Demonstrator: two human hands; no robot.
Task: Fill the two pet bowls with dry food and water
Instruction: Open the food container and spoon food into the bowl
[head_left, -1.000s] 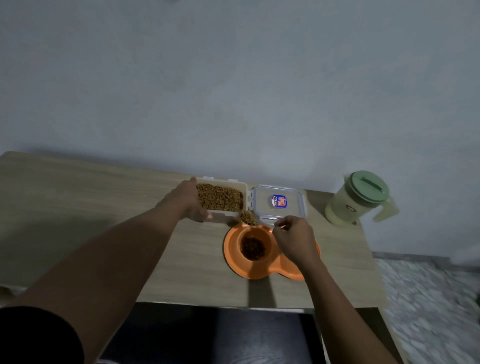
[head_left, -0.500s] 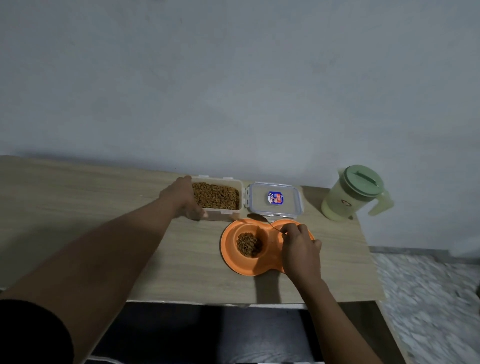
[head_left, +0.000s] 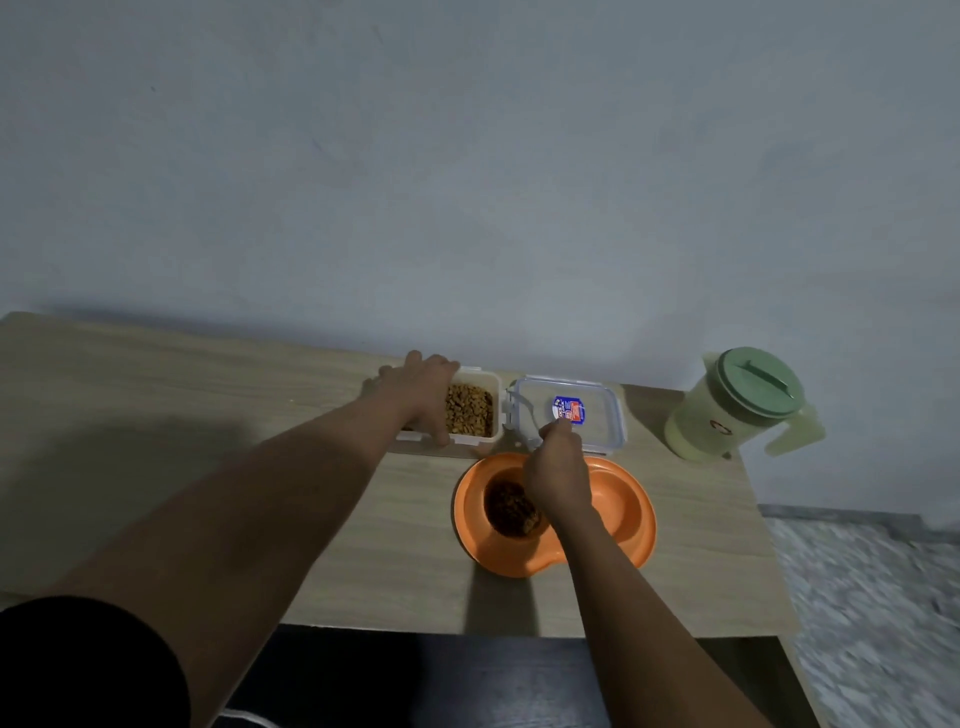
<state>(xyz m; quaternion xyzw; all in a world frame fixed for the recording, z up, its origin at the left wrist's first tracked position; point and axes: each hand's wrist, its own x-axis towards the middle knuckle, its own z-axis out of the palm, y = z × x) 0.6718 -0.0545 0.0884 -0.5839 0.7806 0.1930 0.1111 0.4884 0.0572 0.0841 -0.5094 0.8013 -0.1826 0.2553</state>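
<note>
So far only half the job looks done — the orange double pet dish (head_left: 556, 540) near the desk's front edge has dry food (head_left: 511, 506) in its left well, while its right well (head_left: 615, 506) looks bare, with no water that I can see. My right hand (head_left: 558, 475) hovers over the dish's far rim, its grip pinched shut on a pale spoon-like handle (head_left: 527, 418) that I can't make out clearly. My left hand (head_left: 423, 389) wraps the near-left corner of the open food box (head_left: 475, 410) by the back edge, grip closed on its wall. Just beside that box lies its clear lid (head_left: 571, 415). The green-lidded jug (head_left: 737, 405) stands untouched at the desk's (head_left: 156, 415) back right corner — by my reckoning the water comes next.

Count: one dish with two wells, one box, one lid, one jug.
</note>
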